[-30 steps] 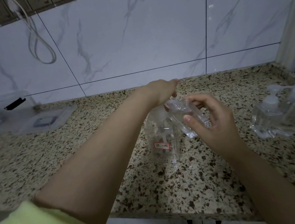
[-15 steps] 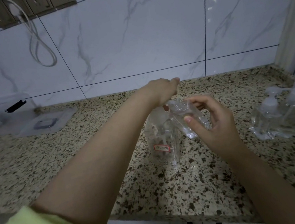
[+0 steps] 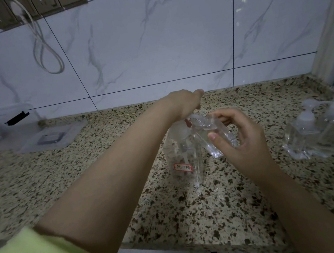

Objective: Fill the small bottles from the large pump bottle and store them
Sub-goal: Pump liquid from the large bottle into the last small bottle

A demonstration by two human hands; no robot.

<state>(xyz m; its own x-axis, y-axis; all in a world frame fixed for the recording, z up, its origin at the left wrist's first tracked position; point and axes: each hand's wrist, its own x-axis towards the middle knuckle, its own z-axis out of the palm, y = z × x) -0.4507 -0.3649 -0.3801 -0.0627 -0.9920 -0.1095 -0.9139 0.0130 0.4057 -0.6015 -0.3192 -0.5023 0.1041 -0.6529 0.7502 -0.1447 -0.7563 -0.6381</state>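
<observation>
The left hand point(image 3: 184, 103) presses down on the large pump bottle point(image 3: 184, 155) while the right hand point(image 3: 242, 144) grips a small bottle point(image 3: 215, 135) tilted against its spout, apparently to catch the liquid.

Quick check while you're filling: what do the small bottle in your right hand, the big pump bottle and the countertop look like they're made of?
Small bottle: clear, glossy, probably plastic; the counter shows through it.
Large pump bottle: likewise clear, likely plastic, with a red-edged paper-like label; pump head hidden under the left hand.
Countertop: speckled beige-and-black stone look, granite or an imitation, smooth with a dull sheen.
</observation>
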